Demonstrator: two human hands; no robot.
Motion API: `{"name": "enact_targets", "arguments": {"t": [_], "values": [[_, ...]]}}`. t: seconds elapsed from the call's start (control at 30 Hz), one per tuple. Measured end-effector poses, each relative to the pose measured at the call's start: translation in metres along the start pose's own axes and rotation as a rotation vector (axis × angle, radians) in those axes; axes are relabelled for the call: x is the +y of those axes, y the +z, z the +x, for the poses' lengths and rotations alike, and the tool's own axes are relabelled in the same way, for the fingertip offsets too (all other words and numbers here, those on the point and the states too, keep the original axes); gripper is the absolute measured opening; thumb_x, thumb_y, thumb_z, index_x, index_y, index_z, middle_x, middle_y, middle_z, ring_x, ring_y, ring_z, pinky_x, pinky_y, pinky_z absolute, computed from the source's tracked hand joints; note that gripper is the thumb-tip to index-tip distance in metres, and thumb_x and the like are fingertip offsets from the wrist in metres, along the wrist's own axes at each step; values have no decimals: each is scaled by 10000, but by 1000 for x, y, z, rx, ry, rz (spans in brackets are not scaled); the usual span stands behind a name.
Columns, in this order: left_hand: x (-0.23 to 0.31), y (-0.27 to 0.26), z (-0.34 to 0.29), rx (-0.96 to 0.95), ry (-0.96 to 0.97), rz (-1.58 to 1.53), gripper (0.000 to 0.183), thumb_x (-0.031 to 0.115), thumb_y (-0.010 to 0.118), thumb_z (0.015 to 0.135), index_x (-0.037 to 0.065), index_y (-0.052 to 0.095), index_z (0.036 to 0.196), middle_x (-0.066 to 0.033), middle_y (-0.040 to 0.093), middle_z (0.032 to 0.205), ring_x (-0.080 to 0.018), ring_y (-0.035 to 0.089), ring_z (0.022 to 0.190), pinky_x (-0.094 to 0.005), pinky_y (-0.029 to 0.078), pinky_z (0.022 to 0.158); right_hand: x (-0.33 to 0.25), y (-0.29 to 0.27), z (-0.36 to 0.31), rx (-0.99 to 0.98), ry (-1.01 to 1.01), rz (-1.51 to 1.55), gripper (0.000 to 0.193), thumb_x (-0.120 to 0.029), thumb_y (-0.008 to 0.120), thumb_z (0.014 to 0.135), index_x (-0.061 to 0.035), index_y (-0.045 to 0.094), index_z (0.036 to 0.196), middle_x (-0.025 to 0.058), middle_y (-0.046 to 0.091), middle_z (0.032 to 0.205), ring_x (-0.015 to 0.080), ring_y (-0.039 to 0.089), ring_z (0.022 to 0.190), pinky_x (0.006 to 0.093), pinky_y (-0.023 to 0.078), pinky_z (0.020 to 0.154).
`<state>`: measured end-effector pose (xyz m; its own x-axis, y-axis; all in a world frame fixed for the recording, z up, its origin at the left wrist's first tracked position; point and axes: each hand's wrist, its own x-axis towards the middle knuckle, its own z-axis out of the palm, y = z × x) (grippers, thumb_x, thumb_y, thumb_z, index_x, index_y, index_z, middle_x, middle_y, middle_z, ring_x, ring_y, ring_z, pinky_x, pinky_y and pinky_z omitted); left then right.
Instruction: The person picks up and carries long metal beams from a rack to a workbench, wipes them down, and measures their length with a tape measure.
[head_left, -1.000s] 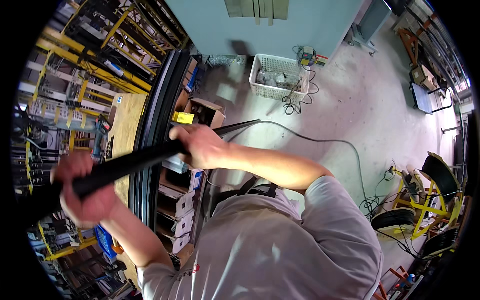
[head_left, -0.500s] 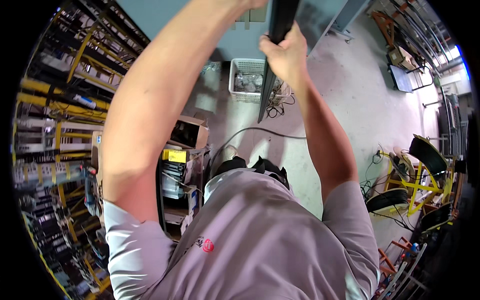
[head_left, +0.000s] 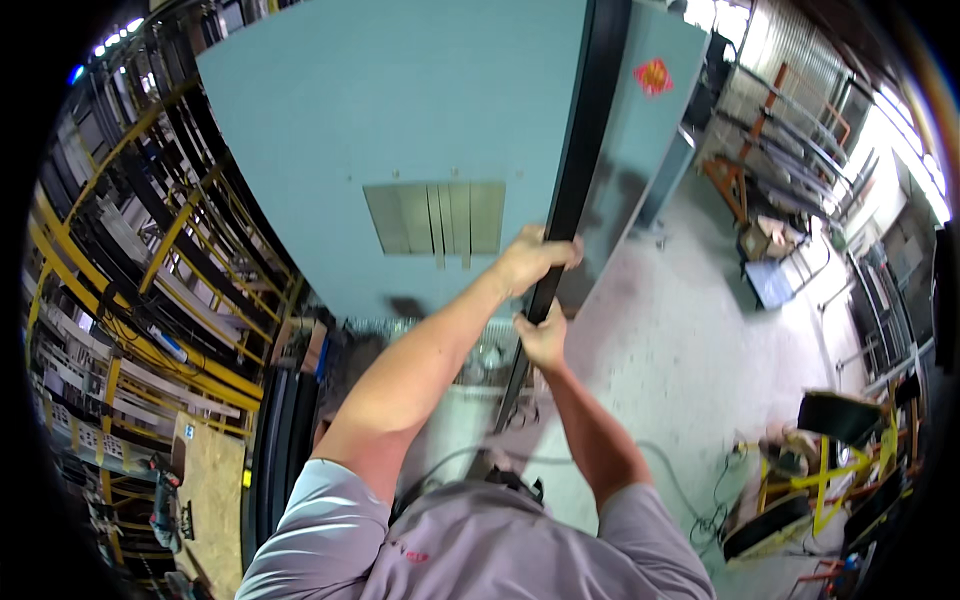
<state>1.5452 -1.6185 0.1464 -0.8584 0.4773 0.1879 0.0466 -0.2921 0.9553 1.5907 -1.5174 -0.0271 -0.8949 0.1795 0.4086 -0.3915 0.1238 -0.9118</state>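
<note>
A long black metal profile (head_left: pixel 590 110) stands upright in front of me, leaning slightly. It runs from the top edge of the view down toward the floor. My left hand (head_left: pixel 530 262) is wrapped round its middle, fingers closed. Just below, my right hand (head_left: pixel 543 340) grips the same profile, its thumb on the left side. Behind it rises a large pale blue cabinet (head_left: pixel 300 130) with a metal plate (head_left: pixel 405 220) on its front. My left forearm and the profile partly hide a white crate (head_left: pixel 470 391) with clear, crumpled-looking contents.
Racks with yellow bars (head_left: pixel 190 370) holding long profiles fill the left side. A wooden board (head_left: pixel 212 500) lies near them, beside a power tool (head_left: pixel 163 505). At the right stand black reels (head_left: pixel 770 525) on a yellow frame. A dark cable (head_left: pixel 650 460) crosses the floor.
The view has tilted up, showing more of the cabinet and the profile's upper part. My left hand, previously almost out of view, now shows on the profile above my right hand, which still grips it.
</note>
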Motion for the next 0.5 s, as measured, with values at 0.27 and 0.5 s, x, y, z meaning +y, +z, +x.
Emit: {"name": "enact_targets", "arguments": {"t": [0.27,0.5], "values": [[-55,-53,73,374,-196,380,271,156,725,858,-40,726,1045,-93,730,952,-153,658,931,-330,512,886,57,23,126,11,-18,16,164,20,698,840,-10,616,979,15,673,775,97,656,710,296,546,635],[-141,-89,-36,443,-249,423,377,187,718,947,-38,693,1248,-53,741,1076,-126,650,967,-300,525,897,120,26,205,51,123,-117,189,-65,733,788,-29,604,921,138,669,716,282,676,659,400,537,668]]}}
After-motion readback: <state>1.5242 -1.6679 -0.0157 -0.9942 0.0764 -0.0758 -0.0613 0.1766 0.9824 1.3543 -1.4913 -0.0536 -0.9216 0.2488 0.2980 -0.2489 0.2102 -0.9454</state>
